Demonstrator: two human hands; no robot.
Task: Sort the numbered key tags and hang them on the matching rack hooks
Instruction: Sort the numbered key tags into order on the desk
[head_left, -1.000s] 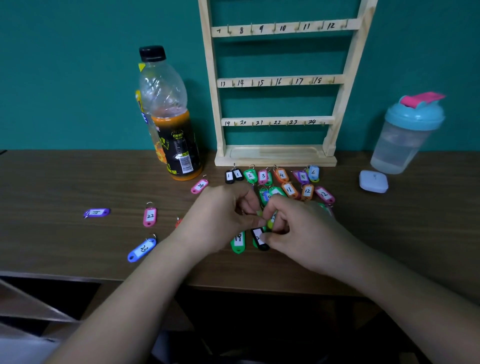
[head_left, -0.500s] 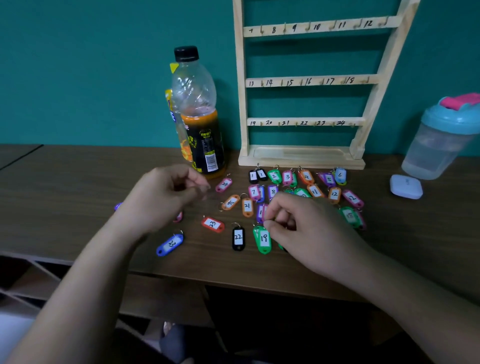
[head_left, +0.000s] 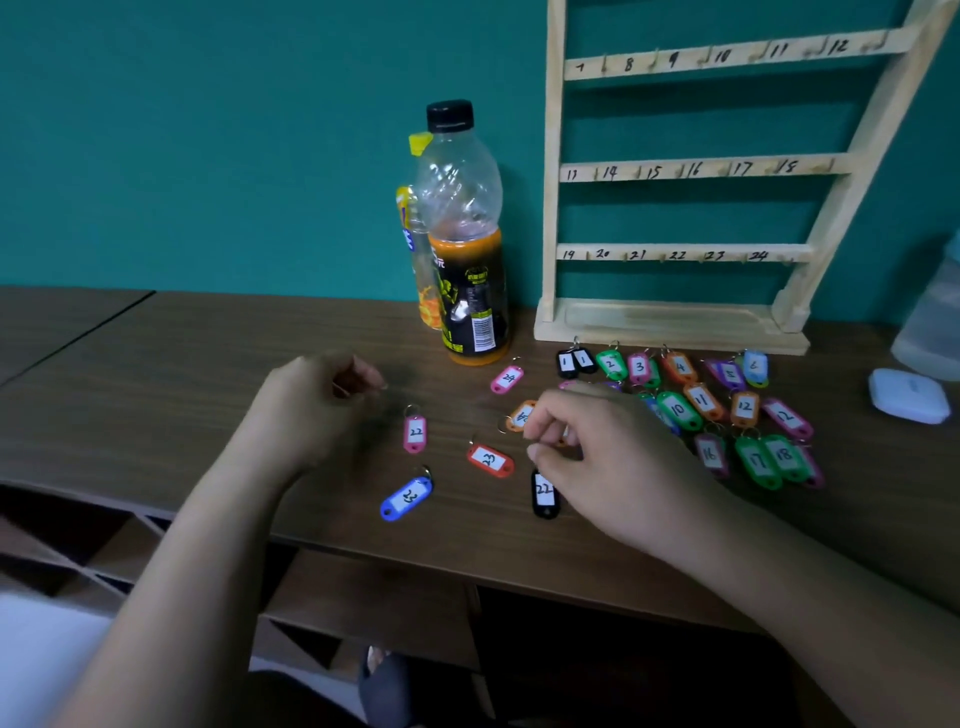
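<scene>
Key tags (head_left: 678, 410) loose on table (head_left: 156, 364) before rack (head_left: 675, 323) | left hand (head_left: 311, 410) curled, blurred, hold unclear, near pink tag 22 (head_left: 414, 432) | right hand (head_left: 618, 462) curled over orange tag (head_left: 519, 415), perhaps pinching it.

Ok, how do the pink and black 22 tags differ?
The pink 22 tag lies in view, ring showing; the black 22 tag has its top end hidden by the right hand. The pink one sits left of the red 23 tag, the black one right. Both lie flat on the table, marked 22.
</scene>
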